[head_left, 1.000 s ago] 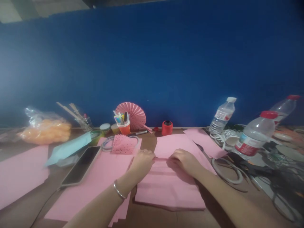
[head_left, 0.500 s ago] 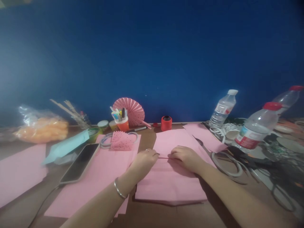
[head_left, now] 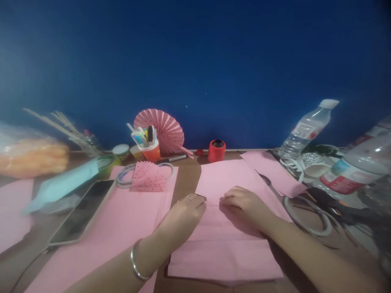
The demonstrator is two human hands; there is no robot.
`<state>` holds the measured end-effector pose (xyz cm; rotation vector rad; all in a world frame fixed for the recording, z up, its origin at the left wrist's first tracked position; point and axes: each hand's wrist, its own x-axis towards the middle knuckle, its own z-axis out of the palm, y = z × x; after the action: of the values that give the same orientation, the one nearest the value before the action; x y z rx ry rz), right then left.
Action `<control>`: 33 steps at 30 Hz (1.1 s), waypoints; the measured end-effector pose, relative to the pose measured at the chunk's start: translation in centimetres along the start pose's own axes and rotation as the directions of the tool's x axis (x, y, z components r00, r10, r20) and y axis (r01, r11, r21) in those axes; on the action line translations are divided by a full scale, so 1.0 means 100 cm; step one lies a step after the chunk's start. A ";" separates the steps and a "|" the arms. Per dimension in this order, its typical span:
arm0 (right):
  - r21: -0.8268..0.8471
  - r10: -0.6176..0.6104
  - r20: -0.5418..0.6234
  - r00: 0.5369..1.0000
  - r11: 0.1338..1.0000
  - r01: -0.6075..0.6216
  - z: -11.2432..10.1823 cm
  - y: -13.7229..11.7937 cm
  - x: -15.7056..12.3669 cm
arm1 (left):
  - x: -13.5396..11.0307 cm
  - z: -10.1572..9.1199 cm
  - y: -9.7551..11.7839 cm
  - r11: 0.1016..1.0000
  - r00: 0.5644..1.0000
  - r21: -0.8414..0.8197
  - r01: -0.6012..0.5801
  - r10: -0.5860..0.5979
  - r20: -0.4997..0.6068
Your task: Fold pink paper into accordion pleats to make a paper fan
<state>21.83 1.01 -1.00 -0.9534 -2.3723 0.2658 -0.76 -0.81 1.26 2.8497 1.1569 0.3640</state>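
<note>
A sheet of pink paper [head_left: 226, 256] with crosswise creases lies in front of me. A thin fold line runs across it between my hands. My left hand [head_left: 189, 209], with a ring and a silver bangle, has its fingers closed on the sheet's left edge at this fold. My right hand [head_left: 244, 203] rests to the right on the same line, fingers curled together on the paper. The fingertips' undersides are hidden. Under my left forearm lies more pink paper [head_left: 106, 228].
A phone [head_left: 84, 213], a dotted folded paper piece [head_left: 148, 177] and a pen cup [head_left: 150, 151] stand left, before a pleated pink fan [head_left: 161, 128]. A red spool [head_left: 216, 150] is behind. Scissors [head_left: 267, 179], a tape ring [head_left: 305, 219] and plastic bottles [head_left: 308, 128] are right.
The view has moved closer and slightly lower. The raised fold between my hands now lies flatter, a thin line, and my hands are slightly further apart.
</note>
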 end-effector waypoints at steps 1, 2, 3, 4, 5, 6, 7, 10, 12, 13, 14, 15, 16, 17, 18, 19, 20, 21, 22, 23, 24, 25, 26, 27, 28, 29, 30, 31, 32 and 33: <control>0.013 0.010 0.003 1.000 1.000 -0.010 0.000 0.001 0.000 | 0.000 0.000 0.000 1.000 1.000 -0.014 -0.005 0.005 -0.001; 0.025 0.020 0.004 1.000 1.000 -0.020 -0.001 0.001 0.000 | 0.000 0.000 -0.001 1.000 1.000 -0.026 -0.006 0.006 0.002; 0.036 0.028 0.003 1.000 0.999 -0.028 -0.001 0.001 0.001 | 0.000 0.001 -0.002 0.999 1.000 -0.034 -0.001 0.001 0.008; 0.048 0.032 0.002 0.999 0.998 -0.032 -0.002 0.002 0.001 | 0.000 0.001 -0.003 0.999 1.000 -0.036 0.009 -0.008 0.017; 0.059 0.034 0.002 0.999 0.998 -0.034 -0.002 0.002 0.001 | 0.000 0.002 -0.003 0.999 0.999 -0.036 0.022 -0.021 0.026; 0.070 0.038 0.000 0.999 0.997 -0.038 -0.002 0.002 0.001 | 0.000 0.002 -0.004 0.999 0.999 -0.032 0.036 -0.035 0.034; 0.082 0.043 0.000 0.999 0.996 -0.043 -0.002 0.003 0.001 | 0.000 0.002 -0.004 0.998 0.998 -0.030 0.048 -0.047 0.041; 0.114 0.053 0.006 0.999 0.992 -0.053 -0.002 0.003 0.001 | 0.002 0.002 -0.004 0.997 0.996 -0.026 0.073 -0.071 0.053; 0.133 0.058 0.018 0.998 0.989 -0.060 -0.003 0.004 0.001 | 0.003 0.001 -0.003 0.997 0.995 -0.021 0.078 -0.076 0.070; 0.142 0.062 0.026 0.998 0.988 -0.065 -0.004 0.004 0.001 | 0.003 0.000 -0.003 0.997 0.994 -0.020 0.074 -0.072 0.081; 0.151 0.069 0.035 0.997 0.986 -0.073 -0.006 0.005 0.002 | 0.004 0.000 -0.003 0.997 0.994 -0.019 0.068 -0.066 0.091; 0.160 0.070 0.048 0.996 0.984 -0.077 -0.009 0.006 0.002 | 0.004 0.000 -0.003 0.998 0.993 -0.022 0.059 -0.057 0.101; 0.169 0.067 0.065 0.996 0.982 -0.078 -0.012 0.008 0.002 | 0.005 0.000 -0.004 0.998 0.993 -0.026 0.051 -0.048 0.105; 0.177 0.064 0.087 0.994 0.981 -0.079 -0.016 0.010 0.002 | 0.005 0.000 -0.004 0.999 0.993 -0.030 0.044 -0.041 0.108; 0.182 0.063 0.114 0.991 0.980 -0.083 -0.020 0.013 0.002 | 0.006 0.000 -0.004 0.999 0.993 -0.035 0.039 -0.035 0.110; 0.183 0.064 0.146 0.987 0.979 -0.090 -0.024 0.017 0.001 | 0.006 0.000 -0.005 0.999 0.993 -0.039 0.036 -0.032 0.111; 0.179 0.068 0.179 0.981 0.979 -0.101 -0.028 0.021 0.000 | 0.007 0.000 -0.005 0.998 0.993 -0.042 0.036 -0.031 0.113; 0.170 0.075 0.210 0.975 0.979 -0.112 -0.032 0.024 -0.001 | 0.007 0.001 -0.006 0.998 0.993 -0.046 0.036 -0.031 0.116; 0.159 0.084 0.235 0.968 0.980 -0.124 -0.036 0.027 -0.002 | 0.007 0.001 -0.006 0.998 0.992 -0.049 0.038 -0.032 0.119; 0.148 0.092 0.254 0.963 0.980 -0.133 -0.039 0.030 -0.002 | 0.007 0.001 -0.006 0.998 0.992 -0.053 0.041 -0.035 0.121; 0.137 0.102 0.266 0.959 0.980 -0.142 -0.042 0.032 -0.003 | 0.007 0.001 -0.007 0.997 0.992 -0.056 0.045 -0.038 0.121; 0.130 0.111 0.274 0.955 0.980 -0.151 -0.044 0.033 -0.004 | 0.007 0.001 -0.007 0.997 0.992 -0.059 0.049 -0.041 0.120; 0.128 0.117 0.281 0.953 0.979 -0.158 -0.045 0.034 -0.004 | 0.007 0.001 -0.007 0.997 0.992 -0.060 0.052 -0.044 0.117; 0.131 0.124 0.284 0.951 0.977 -0.166 -0.046 0.035 -0.004 | 0.007 0.001 -0.007 0.997 0.992 -0.058 0.054 -0.047 0.115; 0.139 0.130 0.287 0.949 0.975 -0.175 -0.047 0.037 -0.004 | 0.007 0.002 -0.008 0.997 0.992 -0.055 0.054 -0.048 0.114; 0.151 0.136 0.290 0.947 0.971 -0.185 -0.047 0.038 -0.005 | 0.007 0.002 -0.008 0.997 0.992 -0.050 0.053 -0.047 0.114; 0.163 0.144 0.292 0.946 0.967 -0.198 -0.047 0.040 -0.005 | 0.006 0.002 -0.008 0.998 0.992 -0.045 0.050 -0.045 0.114; 0.175 0.154 0.296 0.943 0.961 -0.212 -0.047 0.042 -0.006 | 0.006 0.003 -0.008 0.998 0.993 -0.040 0.048 -0.043 0.112; 0.183 0.167 0.300 0.939 0.956 -0.228 -0.047 0.044 -0.006 | 0.006 0.003 -0.009 0.998 0.993 -0.036 0.045 -0.041 0.109; 0.190 0.180 0.304 0.935 0.951 -0.245 -0.047 0.046 -0.007 | 0.006 0.003 -0.009 0.999 0.994 -0.033 0.041 -0.037 0.103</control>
<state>27.56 3.75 0.87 -1.1258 -2.4204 0.7882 -0.90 0.24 0.94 2.7754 1.1733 0.2306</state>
